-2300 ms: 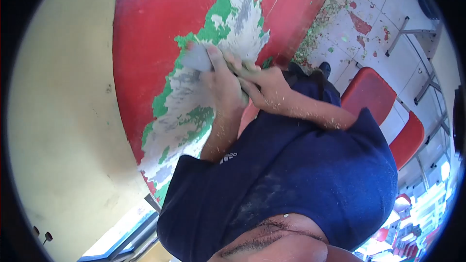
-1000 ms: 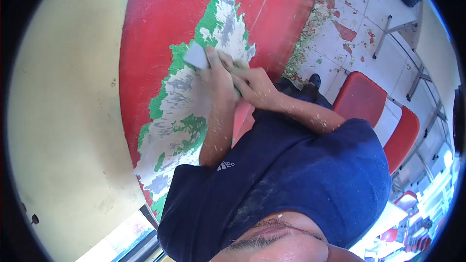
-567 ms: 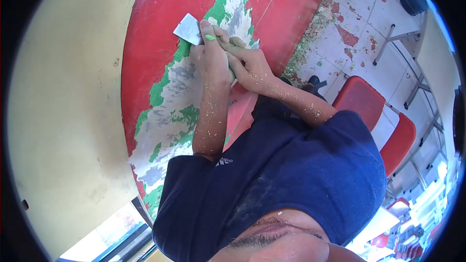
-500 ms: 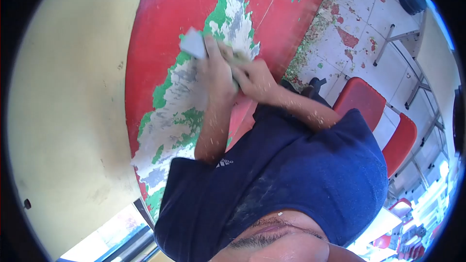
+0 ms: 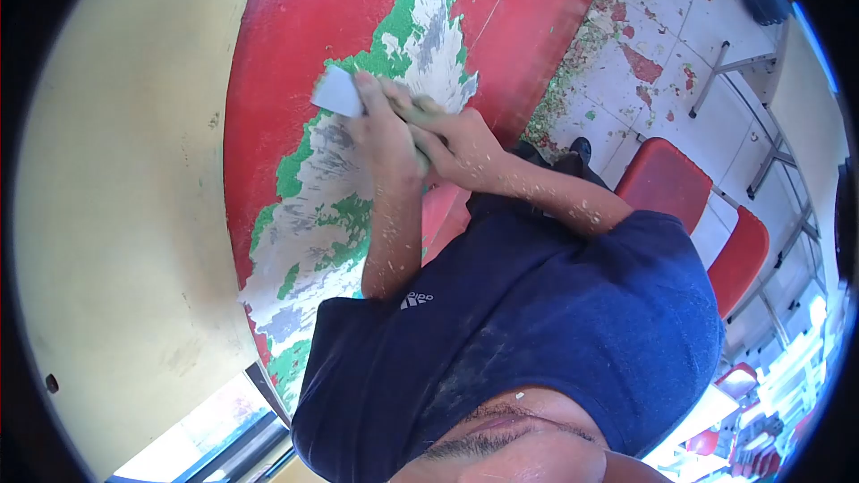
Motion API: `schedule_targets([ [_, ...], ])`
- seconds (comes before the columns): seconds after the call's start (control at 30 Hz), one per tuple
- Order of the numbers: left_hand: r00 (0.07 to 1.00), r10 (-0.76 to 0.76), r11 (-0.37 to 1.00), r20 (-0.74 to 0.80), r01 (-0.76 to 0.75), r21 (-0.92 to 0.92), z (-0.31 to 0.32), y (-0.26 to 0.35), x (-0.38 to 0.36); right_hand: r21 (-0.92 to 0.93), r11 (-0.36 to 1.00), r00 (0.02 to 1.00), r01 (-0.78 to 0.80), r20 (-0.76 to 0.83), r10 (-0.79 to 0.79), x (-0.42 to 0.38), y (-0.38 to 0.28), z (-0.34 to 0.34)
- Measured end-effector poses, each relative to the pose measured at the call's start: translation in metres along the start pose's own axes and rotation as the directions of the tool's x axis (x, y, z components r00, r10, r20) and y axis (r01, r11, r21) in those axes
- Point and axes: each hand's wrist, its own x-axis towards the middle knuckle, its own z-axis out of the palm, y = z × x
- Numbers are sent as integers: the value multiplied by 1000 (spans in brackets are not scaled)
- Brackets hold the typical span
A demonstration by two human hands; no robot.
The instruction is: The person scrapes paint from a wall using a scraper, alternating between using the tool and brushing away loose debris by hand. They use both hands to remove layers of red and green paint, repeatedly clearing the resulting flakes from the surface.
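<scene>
Both my hands are together on a paint scraper, whose pale, wide blade (image 5: 338, 92) lies against a wall with peeling paint (image 5: 304, 27). My left hand (image 5: 383, 134) is closed over the scraper near the blade, thumb along it. My right hand (image 5: 461, 148) is closed just behind, its fingers wrapped about the handle end, which is mostly hidden. Around the blade, red paint gives way to a ragged strip of green and bare whitish-grey plaster (image 5: 313, 179). Pale flecks dot both forearms.
A cream-coloured panel (image 5: 125, 197) borders the red surface on the left. Paint chips (image 5: 640, 63) and crumbs litter the tiled floor (image 5: 617, 116) along the wall's foot. Red chairs (image 5: 664, 181) and metal-framed tables (image 5: 810, 98) stand to the right.
The scraper and both hands have shifted a little left and slightly down in the view. The blade now sits at the edge of the red paint; both hands keep their hold.
</scene>
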Motion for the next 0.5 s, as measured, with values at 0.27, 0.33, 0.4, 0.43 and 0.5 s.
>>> schedule_targets([
  [0.27, 985, -129, 991, -118, 125, -45, -5, -6, -16, 47, 996, 995, -70, 71, 67, -9, 4, 1],
  [0.33, 998, -14, 1000, -63, 15, 10, 9, 24, -14, -11, 1000, 997, -23, 71, 24, 2, -5, -1],
  [0.4, 984, 155, 988, 87, -155, -14, 8, 36, -3, 152, 988, 999, 37, 19, -40, 24, -21, -9],
  [0.43, 917, 377, 900, 128, -395, 183, 2, 39, -4, 252, 967, 999, 45, 7, -49, 26, -32, -20],
  [0.5, 532, 778, 348, 334, -808, 476, -1, 52, -1, 415, 907, 997, 66, -63, -44, 27, -43, -43],
])
